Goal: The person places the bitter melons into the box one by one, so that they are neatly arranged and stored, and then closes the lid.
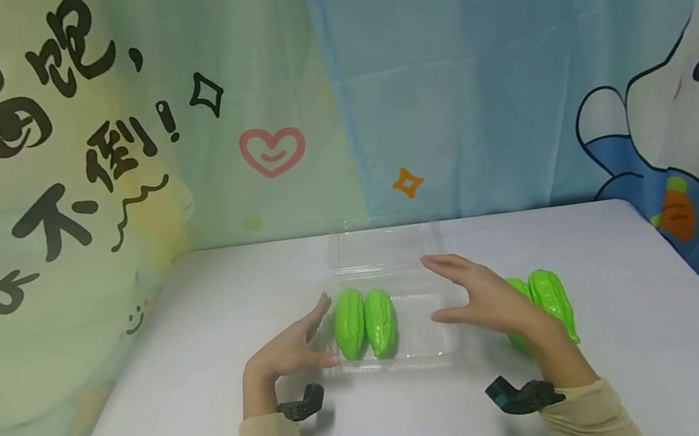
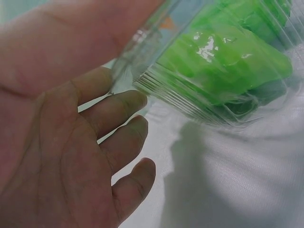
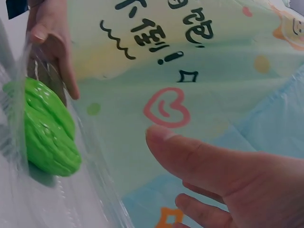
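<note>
A clear plastic box (image 1: 419,326) stands with its hinged lid (image 1: 385,244) folded back. In its left half lie two glossy green, ridged, bitter-melon-like vegetables, a left one (image 1: 349,324) and a right one (image 1: 380,322), side by side. My left hand (image 1: 291,347) is at the box's left side, thumb by the near corner. In the left wrist view its fingers (image 2: 124,145) are loosely extended beside the wall, the thumb overlapping the rim. My right hand (image 1: 484,296) is spread at the box's right side, holding nothing; its thumb (image 3: 185,154) stands apart from the other fingers.
Two more of the green vegetables (image 1: 552,301) lie on the white table (image 1: 412,423) to the right, partly hidden behind my right hand and wrist. A printed curtain (image 1: 437,80) hangs along the table's back and left sides.
</note>
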`<action>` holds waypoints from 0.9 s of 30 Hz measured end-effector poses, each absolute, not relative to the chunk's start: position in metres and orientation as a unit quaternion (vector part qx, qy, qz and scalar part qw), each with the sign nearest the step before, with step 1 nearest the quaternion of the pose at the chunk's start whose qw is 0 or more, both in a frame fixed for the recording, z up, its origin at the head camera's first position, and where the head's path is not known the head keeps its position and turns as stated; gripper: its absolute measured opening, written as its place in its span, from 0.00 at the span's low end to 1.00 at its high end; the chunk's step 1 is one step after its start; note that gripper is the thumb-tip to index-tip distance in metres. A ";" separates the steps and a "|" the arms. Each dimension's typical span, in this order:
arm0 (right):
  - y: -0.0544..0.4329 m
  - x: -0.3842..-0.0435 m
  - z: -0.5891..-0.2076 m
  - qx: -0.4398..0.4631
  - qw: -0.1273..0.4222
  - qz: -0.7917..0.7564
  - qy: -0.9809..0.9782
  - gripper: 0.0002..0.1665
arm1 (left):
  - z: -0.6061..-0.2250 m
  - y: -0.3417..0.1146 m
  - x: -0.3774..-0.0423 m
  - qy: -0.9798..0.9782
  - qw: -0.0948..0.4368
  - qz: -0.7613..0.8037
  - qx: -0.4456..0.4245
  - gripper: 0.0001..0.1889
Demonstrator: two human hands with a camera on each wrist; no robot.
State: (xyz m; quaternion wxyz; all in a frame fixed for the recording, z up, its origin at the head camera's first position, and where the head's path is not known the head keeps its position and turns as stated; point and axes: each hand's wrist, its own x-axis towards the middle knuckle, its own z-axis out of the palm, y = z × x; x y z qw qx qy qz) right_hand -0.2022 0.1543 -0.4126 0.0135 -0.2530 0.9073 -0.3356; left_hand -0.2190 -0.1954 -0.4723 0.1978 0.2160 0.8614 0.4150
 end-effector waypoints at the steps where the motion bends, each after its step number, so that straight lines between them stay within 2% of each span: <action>1: 0.158 -0.202 -0.412 -0.252 0.014 -0.336 0.907 0.49 | -0.472 -0.195 -0.219 0.862 0.198 0.414 0.215 0.59; 16: 0.235 -0.198 -0.403 -0.170 0.040 -0.333 0.926 0.57 | -0.472 -0.193 -0.220 0.864 0.194 0.413 0.212 0.58; 27: 0.280 -0.195 -0.419 -0.136 0.055 -0.349 0.926 0.61 | -0.472 -0.194 -0.220 0.870 0.195 0.401 0.212 0.59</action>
